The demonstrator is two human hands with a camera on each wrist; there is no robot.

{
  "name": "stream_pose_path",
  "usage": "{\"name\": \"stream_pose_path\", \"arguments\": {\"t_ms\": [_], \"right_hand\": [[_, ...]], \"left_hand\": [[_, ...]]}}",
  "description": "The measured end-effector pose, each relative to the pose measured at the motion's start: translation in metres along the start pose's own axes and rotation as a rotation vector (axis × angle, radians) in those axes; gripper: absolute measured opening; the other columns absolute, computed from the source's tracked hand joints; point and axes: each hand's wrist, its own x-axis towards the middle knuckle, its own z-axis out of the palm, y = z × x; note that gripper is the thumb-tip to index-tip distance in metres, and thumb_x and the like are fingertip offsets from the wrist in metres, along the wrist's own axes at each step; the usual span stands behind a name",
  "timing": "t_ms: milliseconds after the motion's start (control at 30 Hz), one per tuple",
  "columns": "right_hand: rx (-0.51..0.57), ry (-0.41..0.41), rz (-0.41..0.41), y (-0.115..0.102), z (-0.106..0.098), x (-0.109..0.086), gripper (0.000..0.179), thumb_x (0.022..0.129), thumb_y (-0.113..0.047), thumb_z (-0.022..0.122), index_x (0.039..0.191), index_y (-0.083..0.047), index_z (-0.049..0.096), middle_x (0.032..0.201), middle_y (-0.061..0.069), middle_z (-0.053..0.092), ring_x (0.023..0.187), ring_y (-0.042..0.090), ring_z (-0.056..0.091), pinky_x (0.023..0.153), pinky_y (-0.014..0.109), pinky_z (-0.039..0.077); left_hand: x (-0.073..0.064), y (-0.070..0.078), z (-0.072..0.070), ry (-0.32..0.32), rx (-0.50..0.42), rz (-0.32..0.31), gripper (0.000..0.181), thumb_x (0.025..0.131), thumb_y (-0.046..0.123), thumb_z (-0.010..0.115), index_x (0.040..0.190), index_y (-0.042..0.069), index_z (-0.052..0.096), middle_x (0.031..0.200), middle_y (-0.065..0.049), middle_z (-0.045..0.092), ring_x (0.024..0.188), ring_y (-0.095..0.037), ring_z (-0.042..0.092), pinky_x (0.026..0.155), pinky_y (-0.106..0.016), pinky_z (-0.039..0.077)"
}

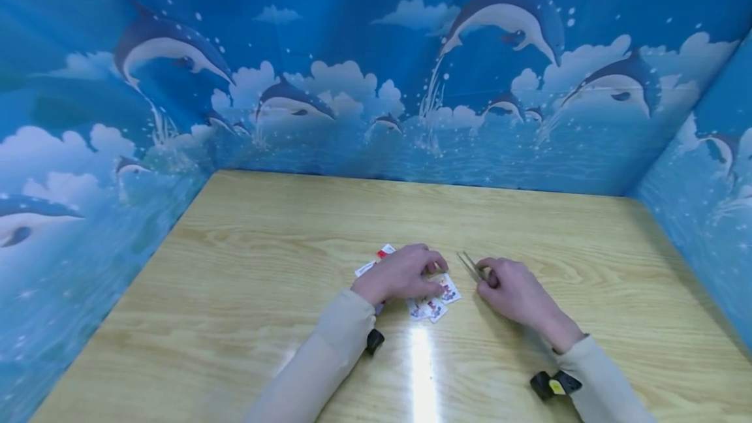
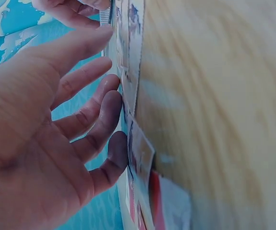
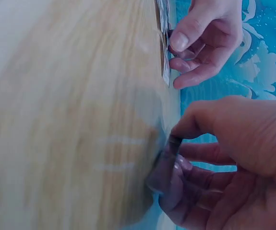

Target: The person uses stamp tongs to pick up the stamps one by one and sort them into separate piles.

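Observation:
Small printed paper pieces (image 1: 450,290), with little coloured figures on them, lie overlapping on the wooden table. My left hand (image 1: 405,273) rests over them, its fingers loosely bent and spread; in the left wrist view the fingertips touch or nearly touch the printed pieces (image 2: 140,148). Part of the pile is hidden under that hand. To the right, my right hand (image 1: 517,292) holds a pair of thin metal tweezers (image 1: 470,267) between thumb and fingers. The two tips of the tweezers stand apart and point away toward the upper left, with nothing visible between them.
The light wooden table (image 1: 264,234) reaches back to a blue curtain (image 1: 352,136) printed with dolphins and clouds, which also runs along both sides. A bright reflection lies on the table in front of the pieces. Black wrist devices (image 1: 555,385) sit at both sleeves.

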Motion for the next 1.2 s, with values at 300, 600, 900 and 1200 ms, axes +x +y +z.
{"name": "stream_pose_path", "arguments": {"t_ms": [300, 600, 900, 1200], "right_hand": [[0.052, 0.054, 0.056, 0.014, -0.01, -0.009, 0.025, 0.092, -0.011, 0.062, 0.114, 0.0, 0.069, 0.075, 0.003, 0.052, 0.061, 0.014, 0.043, 0.057, 0.027, 0.033], [0.075, -0.023, 0.114, 0.016, -0.016, -0.018, 0.016, 0.091, -0.016, 0.066, 0.103, -0.006, 0.071, 0.081, 0.001, 0.058, 0.07, 0.016, 0.047, 0.06, 0.026, 0.037], [0.108, -0.117, 0.09, 0.017, -0.016, -0.02, 0.014, 0.089, -0.02, 0.071, 0.098, -0.01, 0.071, 0.081, -0.001, 0.063, 0.069, 0.014, 0.052, 0.059, 0.025, 0.041], [0.129, -0.144, 0.019, 0.012, -0.015, -0.016, 0.01, 0.09, -0.019, 0.07, 0.096, -0.012, 0.074, 0.081, -0.003, 0.066, 0.071, 0.01, 0.054, 0.061, 0.023, 0.043]], "left_hand": [[0.005, 0.0, 0.003, -0.021, 0.003, 0.003, 0.038, 0.091, 0.035, 0.078, 0.128, 0.027, 0.07, 0.115, 0.004, 0.062, 0.102, -0.008, 0.058, 0.09, -0.025, 0.049], [0.006, 0.0, 0.003, -0.029, -0.019, -0.024, 0.035, 0.091, 0.033, 0.078, 0.125, 0.028, 0.07, 0.115, 0.004, 0.062, 0.104, -0.01, 0.058, 0.092, -0.027, 0.048], [0.006, 0.001, 0.002, -0.027, -0.022, -0.031, 0.032, 0.092, 0.031, 0.077, 0.123, 0.028, 0.07, 0.115, 0.004, 0.062, 0.103, -0.01, 0.057, 0.091, -0.027, 0.048], [0.006, 0.002, 0.001, -0.028, -0.011, -0.054, 0.03, 0.092, 0.031, 0.077, 0.121, 0.03, 0.07, 0.112, 0.005, 0.061, 0.101, -0.009, 0.055, 0.088, -0.026, 0.047]]}}
